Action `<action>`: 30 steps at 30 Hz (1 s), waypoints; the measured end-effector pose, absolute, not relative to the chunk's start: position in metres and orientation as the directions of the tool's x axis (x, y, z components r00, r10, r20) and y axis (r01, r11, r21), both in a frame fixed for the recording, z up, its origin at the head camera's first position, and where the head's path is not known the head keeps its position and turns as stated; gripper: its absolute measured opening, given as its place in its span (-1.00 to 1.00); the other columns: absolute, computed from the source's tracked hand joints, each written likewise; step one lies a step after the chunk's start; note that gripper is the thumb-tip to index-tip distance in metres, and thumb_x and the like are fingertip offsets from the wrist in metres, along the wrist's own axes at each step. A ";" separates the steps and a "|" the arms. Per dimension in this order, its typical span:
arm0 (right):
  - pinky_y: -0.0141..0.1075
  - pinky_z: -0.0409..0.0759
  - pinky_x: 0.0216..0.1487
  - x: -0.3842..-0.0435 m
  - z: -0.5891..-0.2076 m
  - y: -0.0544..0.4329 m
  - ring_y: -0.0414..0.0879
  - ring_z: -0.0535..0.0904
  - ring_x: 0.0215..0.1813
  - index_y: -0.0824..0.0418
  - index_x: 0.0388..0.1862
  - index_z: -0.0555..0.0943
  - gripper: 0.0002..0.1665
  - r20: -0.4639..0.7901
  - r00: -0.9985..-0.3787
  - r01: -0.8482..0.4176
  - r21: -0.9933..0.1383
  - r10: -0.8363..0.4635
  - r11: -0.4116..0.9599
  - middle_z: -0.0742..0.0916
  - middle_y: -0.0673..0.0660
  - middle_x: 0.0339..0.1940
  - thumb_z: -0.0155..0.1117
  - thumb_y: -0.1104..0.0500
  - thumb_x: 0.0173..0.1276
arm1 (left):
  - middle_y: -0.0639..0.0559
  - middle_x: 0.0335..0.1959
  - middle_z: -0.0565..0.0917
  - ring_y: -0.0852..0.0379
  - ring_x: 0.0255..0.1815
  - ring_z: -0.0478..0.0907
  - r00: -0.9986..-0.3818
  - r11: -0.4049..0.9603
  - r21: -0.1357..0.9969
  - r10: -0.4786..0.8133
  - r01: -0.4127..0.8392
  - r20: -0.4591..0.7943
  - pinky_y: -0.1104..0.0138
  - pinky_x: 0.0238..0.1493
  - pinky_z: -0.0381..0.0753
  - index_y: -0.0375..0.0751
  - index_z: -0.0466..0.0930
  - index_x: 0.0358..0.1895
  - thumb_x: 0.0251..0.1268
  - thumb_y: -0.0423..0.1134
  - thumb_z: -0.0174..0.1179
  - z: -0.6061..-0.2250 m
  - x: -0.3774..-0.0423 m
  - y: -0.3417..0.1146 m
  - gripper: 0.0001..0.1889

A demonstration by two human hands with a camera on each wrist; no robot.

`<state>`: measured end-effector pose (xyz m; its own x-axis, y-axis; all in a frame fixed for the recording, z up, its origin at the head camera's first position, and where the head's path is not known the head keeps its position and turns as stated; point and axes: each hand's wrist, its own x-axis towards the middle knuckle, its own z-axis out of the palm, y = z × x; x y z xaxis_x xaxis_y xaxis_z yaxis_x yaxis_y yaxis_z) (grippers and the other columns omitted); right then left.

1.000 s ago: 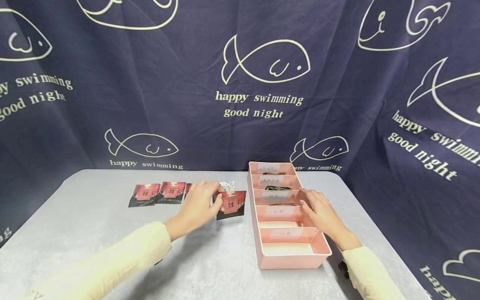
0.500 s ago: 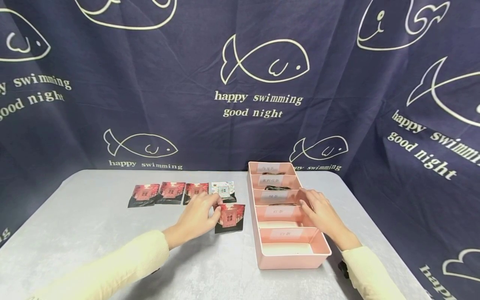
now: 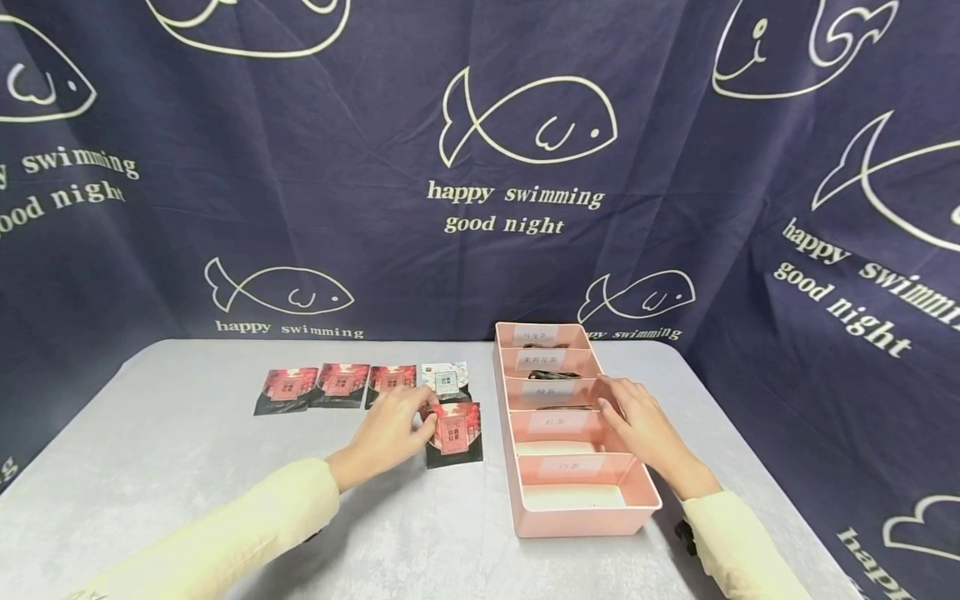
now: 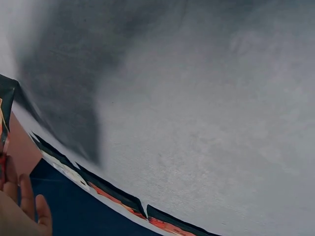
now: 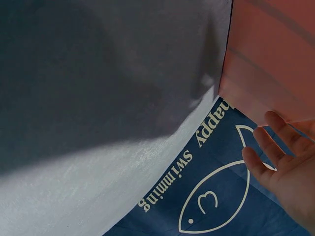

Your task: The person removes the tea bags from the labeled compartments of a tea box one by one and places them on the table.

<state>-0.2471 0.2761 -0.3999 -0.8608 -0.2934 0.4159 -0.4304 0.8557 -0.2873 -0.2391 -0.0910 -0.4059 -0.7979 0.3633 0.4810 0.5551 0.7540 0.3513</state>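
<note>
My left hand (image 3: 388, 429) pinches a red-and-black tea sachet (image 3: 454, 435) by its left edge, its printed face towards the head camera. Behind it lies a white, patterned tea sachet (image 3: 447, 380), partly covered. Left of that are three more red-and-black tea sachets in a row, among them the far-left one (image 3: 288, 389). A long pink divided box (image 3: 585, 523) stands to the right. Against its right side rests my right hand (image 3: 648, 425), fingers loosely extended at the rim; in the right wrist view several fingers (image 5: 268, 145) lie by the outer wall.
Labelled dividers split the box into several compartments. Dark sachets (image 3: 553, 376) show in the farther ones; the two nearest show bare bottoms. A grey tabletop (image 3: 420, 542) carries everything, and a dark blue fish-print cloth (image 3: 390, 183) hangs behind and at the sides.
The left hand has brought the held sachet nearer and slightly left, uncovering the white sachet and the third red one in the row. The right hand and box stay put.
</note>
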 end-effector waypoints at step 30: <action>0.14 0.25 0.15 -0.246 -0.399 0.276 0.25 0.38 0.15 0.38 0.18 0.37 -0.50 0.412 -0.863 -0.431 -0.298 -0.292 0.852 0.57 0.31 0.04 0.00 0.12 0.35 | -0.04 -0.18 0.57 -0.05 -0.13 0.48 -0.850 0.832 0.246 0.409 0.497 0.332 0.01 -0.03 0.37 -0.16 0.46 -0.06 0.19 -0.16 0.10 -0.417 -0.255 -0.079 -0.72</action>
